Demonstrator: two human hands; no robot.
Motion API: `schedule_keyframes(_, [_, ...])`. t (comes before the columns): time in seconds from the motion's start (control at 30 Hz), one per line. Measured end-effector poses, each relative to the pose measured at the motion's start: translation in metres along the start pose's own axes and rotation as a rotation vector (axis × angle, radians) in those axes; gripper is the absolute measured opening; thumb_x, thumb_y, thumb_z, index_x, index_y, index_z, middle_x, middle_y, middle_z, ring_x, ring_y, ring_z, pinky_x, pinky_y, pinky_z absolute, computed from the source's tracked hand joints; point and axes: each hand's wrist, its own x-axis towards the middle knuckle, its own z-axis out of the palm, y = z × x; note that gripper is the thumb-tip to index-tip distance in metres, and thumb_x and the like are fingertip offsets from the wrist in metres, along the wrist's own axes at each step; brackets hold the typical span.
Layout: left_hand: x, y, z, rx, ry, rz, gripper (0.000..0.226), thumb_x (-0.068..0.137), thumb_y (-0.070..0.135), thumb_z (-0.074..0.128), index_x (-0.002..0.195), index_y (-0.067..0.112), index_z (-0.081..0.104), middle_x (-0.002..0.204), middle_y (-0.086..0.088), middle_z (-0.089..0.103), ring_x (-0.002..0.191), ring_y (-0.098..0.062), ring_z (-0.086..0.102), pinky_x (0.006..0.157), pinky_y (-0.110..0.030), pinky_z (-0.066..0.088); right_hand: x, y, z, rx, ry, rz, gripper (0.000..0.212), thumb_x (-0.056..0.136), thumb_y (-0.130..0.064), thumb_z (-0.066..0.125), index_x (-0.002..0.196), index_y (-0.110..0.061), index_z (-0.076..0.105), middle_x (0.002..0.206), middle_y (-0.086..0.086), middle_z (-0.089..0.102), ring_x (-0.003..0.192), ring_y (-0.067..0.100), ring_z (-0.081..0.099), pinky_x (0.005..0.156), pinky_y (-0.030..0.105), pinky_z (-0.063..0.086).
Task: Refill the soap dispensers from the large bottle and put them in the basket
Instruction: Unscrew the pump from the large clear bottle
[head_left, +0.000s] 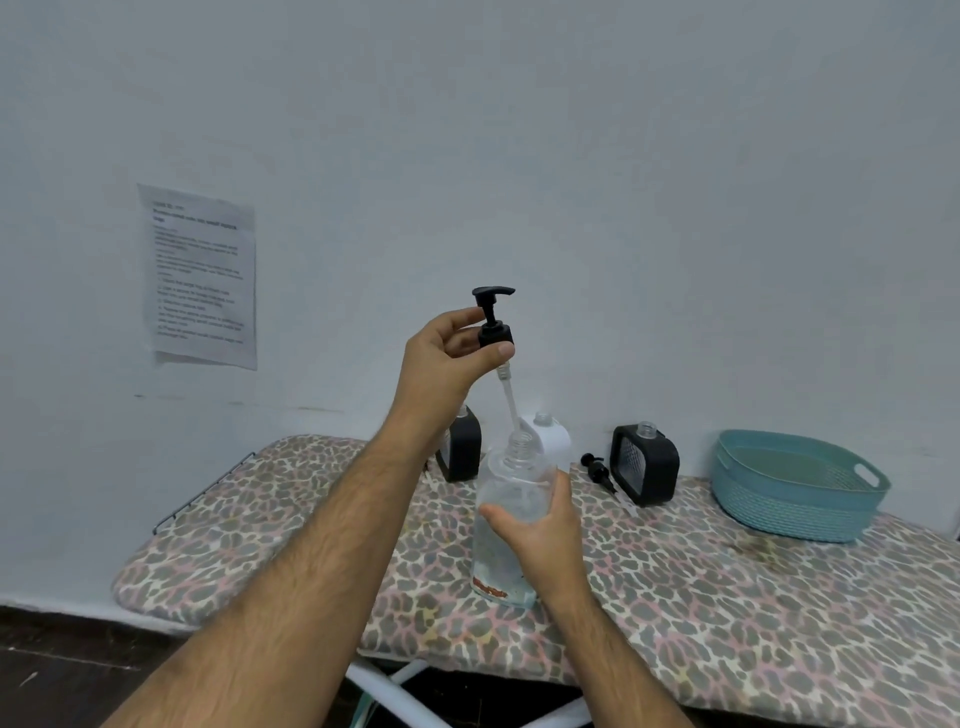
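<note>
My left hand pinches the collar of a black pump head, lifted high, with its clear dip tube still reaching into the neck of the large clear bottle. My right hand grips that bottle, which stands on the ironing board and holds clear liquid. Behind it stand three open dispensers without pumps: a black one partly behind my left wrist, a white one, and a black one to the right. A teal basket sits at the far right, nothing in it.
A loose black pump lies on the leopard-print ironing board between the white and right black dispensers. A printed sheet is taped to the wall at left. The board's left end and near edge drop off to a dark floor.
</note>
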Motion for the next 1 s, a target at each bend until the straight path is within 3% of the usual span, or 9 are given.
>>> schedule_keyframes(0.13, [0.010, 0.021, -0.004, -0.030, 0.030, 0.011, 0.041, 0.081, 0.006, 0.080, 0.117, 0.018, 0.065, 0.099, 0.004, 0.078, 0.100, -0.008, 0.072, 0.085, -0.015, 0.048, 0.004, -0.005, -0.001, -0.030, -0.006, 0.011, 0.079, 0.049, -0.066, 0.081, 0.114, -0.046, 0.041, 0.106, -0.025, 0.058, 0.094, -0.011, 0.057, 0.064, 0.006, 0.046])
schedule_keyframes(0.27, [0.013, 0.036, -0.011, -0.050, 0.060, 0.012, 0.038, 0.082, 0.006, 0.079, 0.116, 0.016, 0.064, 0.096, 0.007, 0.078, 0.097, -0.005, 0.072, 0.089, -0.020, 0.045, 0.002, -0.004, 0.000, -0.038, -0.018, 0.022, 0.079, 0.050, -0.065, 0.081, 0.115, -0.044, 0.041, 0.105, -0.025, 0.058, 0.092, -0.009, 0.058, 0.064, 0.007, 0.047])
schedule_keyframes(0.43, [0.018, 0.062, -0.014, -0.074, 0.077, 0.034, 0.034, 0.084, 0.009, 0.077, 0.112, 0.021, 0.063, 0.090, 0.017, 0.077, 0.086, 0.007, 0.070, 0.077, -0.020, 0.040, 0.006, -0.006, -0.001, -0.033, -0.033, 0.029, 0.077, 0.052, -0.061, 0.082, 0.115, -0.043, 0.041, 0.107, -0.020, 0.060, 0.096, -0.003, 0.061, 0.069, 0.013, 0.050])
schedule_keyframes(0.67, [0.015, 0.073, -0.018, -0.053, 0.073, 0.036, 0.039, 0.084, 0.007, 0.078, 0.115, 0.020, 0.061, 0.091, 0.013, 0.078, 0.090, -0.001, 0.072, 0.082, -0.022, 0.041, 0.004, -0.008, -0.002, -0.053, -0.039, 0.027, 0.076, 0.053, -0.062, 0.081, 0.115, -0.040, 0.041, 0.106, -0.021, 0.058, 0.095, -0.004, 0.058, 0.067, 0.011, 0.046])
schedule_keyframes(1.0, [0.011, 0.078, -0.016, -0.074, 0.087, 0.037, 0.038, 0.084, 0.010, 0.078, 0.115, 0.023, 0.060, 0.092, 0.016, 0.077, 0.089, 0.004, 0.071, 0.085, -0.027, 0.040, 0.005, -0.007, -0.001, -0.041, -0.042, 0.028, 0.078, 0.055, -0.058, 0.082, 0.118, -0.037, 0.042, 0.107, -0.020, 0.059, 0.096, -0.004, 0.059, 0.069, 0.011, 0.048])
